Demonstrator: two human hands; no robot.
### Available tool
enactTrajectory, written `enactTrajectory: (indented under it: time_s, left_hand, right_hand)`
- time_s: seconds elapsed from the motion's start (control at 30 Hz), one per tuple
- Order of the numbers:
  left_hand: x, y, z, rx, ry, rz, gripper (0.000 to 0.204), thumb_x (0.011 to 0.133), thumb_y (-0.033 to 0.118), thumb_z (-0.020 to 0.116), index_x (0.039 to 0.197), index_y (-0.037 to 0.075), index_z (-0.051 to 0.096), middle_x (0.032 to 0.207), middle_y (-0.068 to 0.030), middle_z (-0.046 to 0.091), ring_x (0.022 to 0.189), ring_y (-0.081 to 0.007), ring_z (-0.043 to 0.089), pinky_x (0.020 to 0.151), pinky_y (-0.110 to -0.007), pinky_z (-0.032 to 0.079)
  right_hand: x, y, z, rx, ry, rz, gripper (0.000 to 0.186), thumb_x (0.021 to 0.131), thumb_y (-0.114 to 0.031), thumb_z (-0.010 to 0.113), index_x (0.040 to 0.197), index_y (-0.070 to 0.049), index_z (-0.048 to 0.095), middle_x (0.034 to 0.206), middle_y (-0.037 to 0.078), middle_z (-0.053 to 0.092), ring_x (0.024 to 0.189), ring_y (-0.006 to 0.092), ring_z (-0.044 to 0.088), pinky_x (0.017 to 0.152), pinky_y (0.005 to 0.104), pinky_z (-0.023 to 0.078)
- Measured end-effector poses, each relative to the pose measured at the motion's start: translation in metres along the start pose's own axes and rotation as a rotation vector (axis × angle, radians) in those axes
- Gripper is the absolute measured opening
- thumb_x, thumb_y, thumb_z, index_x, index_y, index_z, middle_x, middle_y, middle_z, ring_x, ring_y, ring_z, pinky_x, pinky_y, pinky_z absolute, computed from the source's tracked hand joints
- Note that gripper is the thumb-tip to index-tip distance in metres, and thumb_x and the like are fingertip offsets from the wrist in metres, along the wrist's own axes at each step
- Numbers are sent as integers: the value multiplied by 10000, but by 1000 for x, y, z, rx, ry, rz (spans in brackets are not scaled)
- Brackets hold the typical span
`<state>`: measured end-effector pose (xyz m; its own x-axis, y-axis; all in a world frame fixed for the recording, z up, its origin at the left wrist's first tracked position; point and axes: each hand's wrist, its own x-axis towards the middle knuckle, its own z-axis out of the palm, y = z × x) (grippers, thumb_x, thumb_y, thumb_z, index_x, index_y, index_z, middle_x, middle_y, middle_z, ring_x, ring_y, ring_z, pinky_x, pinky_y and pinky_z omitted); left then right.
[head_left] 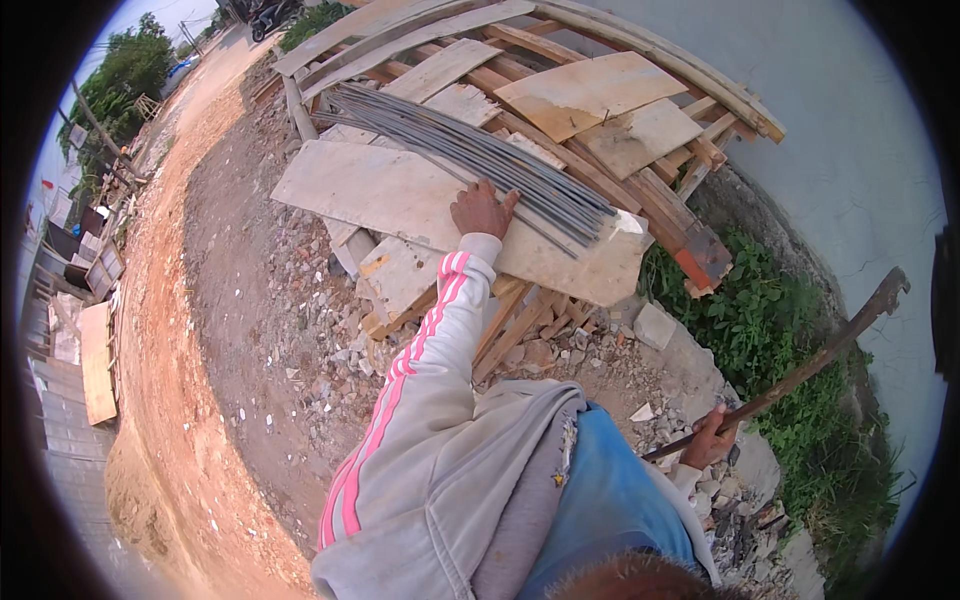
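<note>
A bundle of thin grey steel rods lies across boards on top of a timber stack. At its near edge rests my left hand, fingers curled down onto a rod. One steel rod lies a little apart from the bundle and runs under this hand; the fingertips are partly hidden. Down at the right, my right hand is wrapped round a long, dark, rusty bar. The bar slants up to the right and ends in a notched, hooked tip. Its lower end passes in front of my blue shirt.
Plywood pieces and timber beams make up the stack, beside a pale wall. Green weeds grow along the wall's foot. Broken stones lie below the stack. A dirt road runs along the left.
</note>
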<state>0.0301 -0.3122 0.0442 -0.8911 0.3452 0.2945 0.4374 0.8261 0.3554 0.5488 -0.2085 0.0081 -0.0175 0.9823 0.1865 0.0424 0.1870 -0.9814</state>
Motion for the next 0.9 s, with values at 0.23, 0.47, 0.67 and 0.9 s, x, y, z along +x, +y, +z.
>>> enactTrajectory:
  time_s: [0.23, 0.47, 0.67, 0.9]
  left_hand:
    - [14, 12, 2, 77, -125, -216, 649, 789, 467, 798, 1240, 92, 520, 1078, -150, 717, 1045, -332, 691, 871, -456, 548]
    - [7, -4, -10, -210, -61, -553, 579, 815, 321, 761, 1268, 21, 561, 1119, -168, 695, 1026, -297, 698, 866, -399, 577]
    - [-95, 62, -15, -1644, -406, -512, 285, 907, 136, 670, 1177, 66, 614, 959, -14, 633, 835, -149, 630, 746, -291, 545]
    - [-232, 193, 14, -1707, -907, -528, 240, 950, 245, 720, 1071, 63, 623, 976, -43, 652, 865, -173, 697, 744, -294, 584]
  right_hand:
    - [58, 3, -28, 23, -188, -47, 284, 1012, -249, 650, 816, -112, 497, 598, -61, 390, 492, 35, 363, 456, 226, 291]
    - [70, 43, -62, -92, -210, -143, 294, 1005, -251, 661, 806, -99, 506, 593, -65, 401, 515, 32, 351, 478, 236, 263]
    - [87, -9, -84, 52, -357, 69, 220, 997, -238, 667, 921, -54, 574, 598, -42, 458, 472, 48, 408, 442, 229, 300]
    - [96, -107, -61, -216, -508, -194, 167, 981, -157, 651, 934, -2, 609, 728, 33, 530, 644, 119, 503, 602, 304, 400]
